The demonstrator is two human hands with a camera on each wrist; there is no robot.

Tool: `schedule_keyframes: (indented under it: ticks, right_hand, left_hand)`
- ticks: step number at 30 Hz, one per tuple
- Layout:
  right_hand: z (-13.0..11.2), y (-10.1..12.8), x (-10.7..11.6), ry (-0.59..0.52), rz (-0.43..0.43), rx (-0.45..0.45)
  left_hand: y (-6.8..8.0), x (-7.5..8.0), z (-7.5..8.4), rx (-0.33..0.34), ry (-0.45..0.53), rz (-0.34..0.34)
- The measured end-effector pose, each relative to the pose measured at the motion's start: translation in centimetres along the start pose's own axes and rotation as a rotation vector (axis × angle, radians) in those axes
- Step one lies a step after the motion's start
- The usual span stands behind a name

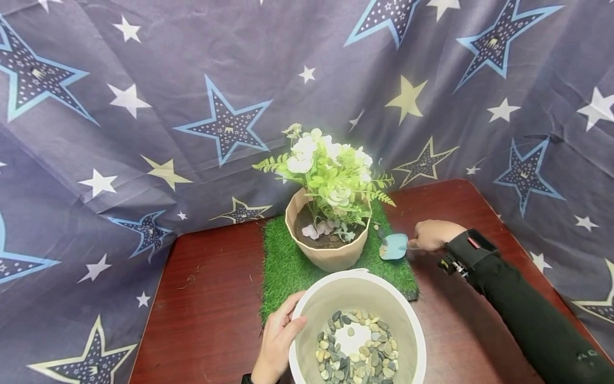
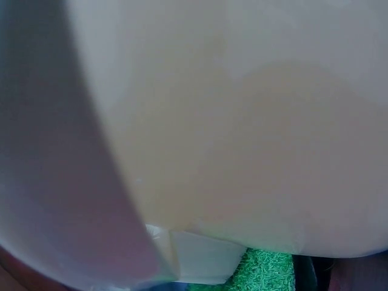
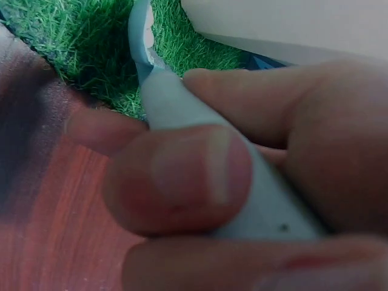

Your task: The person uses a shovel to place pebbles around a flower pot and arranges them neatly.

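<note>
— Pale-blue plastic, that small scoop (image 1: 394, 246): it sits level above the green turf mat (image 1: 288, 266), just beside the beige flower pot (image 1: 331, 256), with a few pebbles (image 1: 384, 248) on its blade. The right hand (image 1: 433, 234) has fingers and thumb curled tight round the handle, as the right wrist view shows (image 3: 182, 176).

— And the other hand?

— The left hand (image 1: 277, 341) presses against the side of the white bucket (image 1: 312, 320), thumb over the rim, fingers wrapped on the wall; the bucket stands at the near edge of the mat. Grey and tan stones (image 1: 357, 352) lie in a ring on its bottom. The left wrist view shows only the bucket wall (image 2: 230, 121), blurred.

— Which step is this, in your judgement?

— A loaded scoop on its way from bucket to pot, I would say. The dark soil (image 1: 326, 240) under the artificial flowers (image 1: 331, 170) has only a few pale stones on it.

— What does the next move call for?

— Probably raising the blade over the pot's rim, keeping it level so nothing rolls off, then tipping it under the leaves. All of it rests on a red-brown table (image 1: 211, 309), before a star-printed cloth (image 1: 144, 106).
</note>
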State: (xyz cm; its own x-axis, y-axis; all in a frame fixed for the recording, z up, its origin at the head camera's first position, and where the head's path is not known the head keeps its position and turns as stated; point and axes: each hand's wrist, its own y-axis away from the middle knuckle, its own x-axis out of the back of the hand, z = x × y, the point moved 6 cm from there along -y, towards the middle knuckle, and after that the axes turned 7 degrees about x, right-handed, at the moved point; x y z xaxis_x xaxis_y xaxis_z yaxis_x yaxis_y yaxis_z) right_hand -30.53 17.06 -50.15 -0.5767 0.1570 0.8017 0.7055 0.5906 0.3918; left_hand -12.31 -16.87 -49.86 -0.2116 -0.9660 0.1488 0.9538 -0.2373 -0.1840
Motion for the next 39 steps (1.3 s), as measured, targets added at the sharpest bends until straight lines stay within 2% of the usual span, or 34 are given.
schedule_keyframes:
  ticks: [9, 24, 30, 39]
  right_hand:
    - [-0.4, 0.1, 0.3, -0.001, -0.032, -0.023]
    - [-0.2, 0.7, -0.2, -0.011, -0.008, -0.032]
    - [-0.8, 0.8, -0.1, 0.055, 0.023, -0.018]
    - [-1.5, 1.6, 0.4, 0.131, 0.061, -0.088]
  left_hand:
    - [0.0, 0.0, -0.1, 0.015, 0.014, -0.002]
    - [0.0, 0.0, -0.1, 0.024, 0.008, -0.002]
    - [0.0, 0.0, -0.2, 0.013, 0.004, 0.000]
    - [-0.1, -0.1, -0.1, 0.006, 0.033, -0.012]
